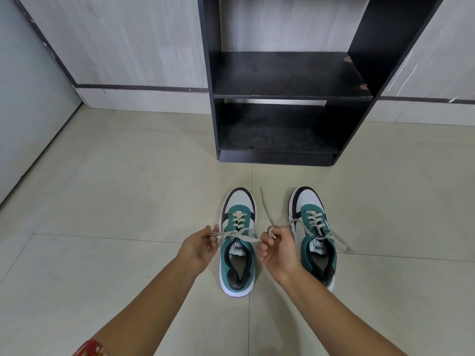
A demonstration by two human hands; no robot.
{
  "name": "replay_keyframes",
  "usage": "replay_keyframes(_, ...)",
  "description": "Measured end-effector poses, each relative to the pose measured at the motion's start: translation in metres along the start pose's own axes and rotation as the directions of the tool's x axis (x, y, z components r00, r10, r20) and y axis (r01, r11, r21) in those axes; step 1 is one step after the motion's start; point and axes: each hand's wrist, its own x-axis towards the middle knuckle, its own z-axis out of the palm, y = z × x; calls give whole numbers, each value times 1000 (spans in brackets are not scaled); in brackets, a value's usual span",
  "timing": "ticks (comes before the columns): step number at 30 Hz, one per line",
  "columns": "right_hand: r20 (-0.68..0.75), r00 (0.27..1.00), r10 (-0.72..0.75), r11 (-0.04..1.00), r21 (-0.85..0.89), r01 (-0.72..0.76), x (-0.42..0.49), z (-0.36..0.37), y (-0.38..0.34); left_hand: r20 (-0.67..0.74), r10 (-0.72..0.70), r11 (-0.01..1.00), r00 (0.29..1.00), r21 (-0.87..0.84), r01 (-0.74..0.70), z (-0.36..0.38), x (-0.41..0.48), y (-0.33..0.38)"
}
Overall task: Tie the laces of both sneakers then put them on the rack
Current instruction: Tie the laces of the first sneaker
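Two green, white and black sneakers stand side by side on the tiled floor, toes toward the rack. My left hand (pixel 200 246) pinches one beige lace end of the left sneaker (pixel 237 242). My right hand (pixel 276 249) grips that shoe's other lace end, which runs up and away past the fingers. Both ends are pulled taut across the tongue. The right sneaker (pixel 314 232) sits untouched, its laces loose and trailing to both sides. The black rack (pixel 288 96) stands just beyond the shoes, both of its visible shelves bare.
A pale tiled wall with a dark skirting line runs behind the rack. A grey door or panel (pixel 28 98) borders the far left. Beige floor tiles (pixel 115 176) spread around the shoes.
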Motion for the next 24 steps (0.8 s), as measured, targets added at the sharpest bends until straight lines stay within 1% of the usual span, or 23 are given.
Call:
replay_keyframes(2,-58,998,0,997,-77,-4,1,1,-2,-72,61,998,996,21,-60,1,4,2)
replay_keyframes(6,-134,991,25,997,-68,-34,8,-5,-5,-175,162,985,971,90,-148,4,8,5)
replay_keyframes(9,-171,983,66,994,-75,-80,14,-11,-4,-195,184,978,963,136,-160,5,10,6)
replay_keyframes(14,-204,976,70,985,-139,-99,15,-19,-6,-236,210,973,949,142,-180,4,14,9)
replay_keyframes(17,-206,976,69,979,-175,-106,13,-22,-5,-229,229,962,946,200,-184,1,14,3)
replay_keyframes(18,-199,978,62,971,-216,-105,13,-23,-6,-212,249,947,945,259,-191,-1,12,1)
replay_keyframes(19,-184,982,51,954,-281,-102,13,-24,-7,-186,281,913,942,353,-202,-3,9,1)
replay_keyframes(21,-139,990,22,875,-476,-87,11,-27,-13,-109,330,796,938,567,-214,-7,2,-1)
replay_keyframes(22,-116,993,15,819,-568,-78,10,-29,-14,-67,315,744,947,637,-202,-7,-3,-2)
replay_keyframes(24,-70,997,46,742,-665,-81,6,-26,-12,26,216,671,976,723,-167,-3,-13,-7)
